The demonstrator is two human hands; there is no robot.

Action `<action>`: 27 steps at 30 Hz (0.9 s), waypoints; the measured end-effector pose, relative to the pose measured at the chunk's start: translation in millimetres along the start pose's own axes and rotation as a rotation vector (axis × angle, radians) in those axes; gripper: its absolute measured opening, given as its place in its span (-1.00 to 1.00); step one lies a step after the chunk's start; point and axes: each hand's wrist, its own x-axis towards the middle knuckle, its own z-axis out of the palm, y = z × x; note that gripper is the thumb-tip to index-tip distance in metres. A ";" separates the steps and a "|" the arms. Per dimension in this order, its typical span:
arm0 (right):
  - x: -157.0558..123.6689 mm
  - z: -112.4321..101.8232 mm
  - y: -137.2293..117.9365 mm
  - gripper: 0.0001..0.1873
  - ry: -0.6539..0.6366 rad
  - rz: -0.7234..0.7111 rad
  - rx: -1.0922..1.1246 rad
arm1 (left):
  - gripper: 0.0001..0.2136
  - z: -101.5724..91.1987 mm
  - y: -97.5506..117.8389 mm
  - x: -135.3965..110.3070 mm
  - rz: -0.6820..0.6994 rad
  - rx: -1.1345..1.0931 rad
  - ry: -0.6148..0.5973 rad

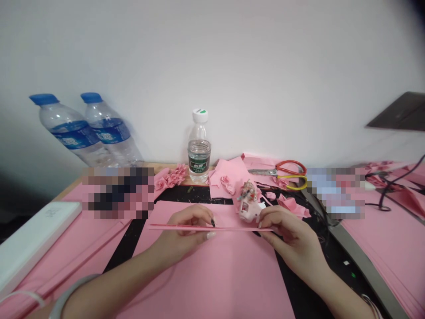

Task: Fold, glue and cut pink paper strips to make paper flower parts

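Between my two hands is a folded pink paper strip (232,229), seen edge-on and held level. My left hand (191,226) pinches it left of its middle, thumb below and fingers above. At the right end, my right hand (285,230) grips it between thumb and fingertips. Beneath lies a large pink paper sheet (206,274) on a black mat (295,283). Just beyond my right fingers sits a small pale pink toy-like object (247,210) with a beaded, speckled top; its exact kind is unclear.
Red-and-yellow-handled scissors (282,174) rest among pink paper pieces (229,170). A small water bottle (199,150) stands by the wall, with two larger bottles (75,133) leaning at left. A white box-shaped device (40,243) lies left; a black cable (395,186) runs at right.
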 end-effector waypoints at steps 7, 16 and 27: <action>2.4 -0.9 0.3 -0.87 -0.006 -0.028 -0.047 | -0.90 -1.4 -3.7 2.0 0.063 -0.007 0.029; 2.9 -2.8 -1.0 -0.88 0.003 -0.019 -0.078 | -0.91 -5.5 -7.4 3.5 -0.010 0.000 0.101; 0.9 -8.2 5.6 -0.88 0.014 -0.001 -0.112 | -0.92 -9.2 -5.8 6.8 -0.047 -0.020 0.147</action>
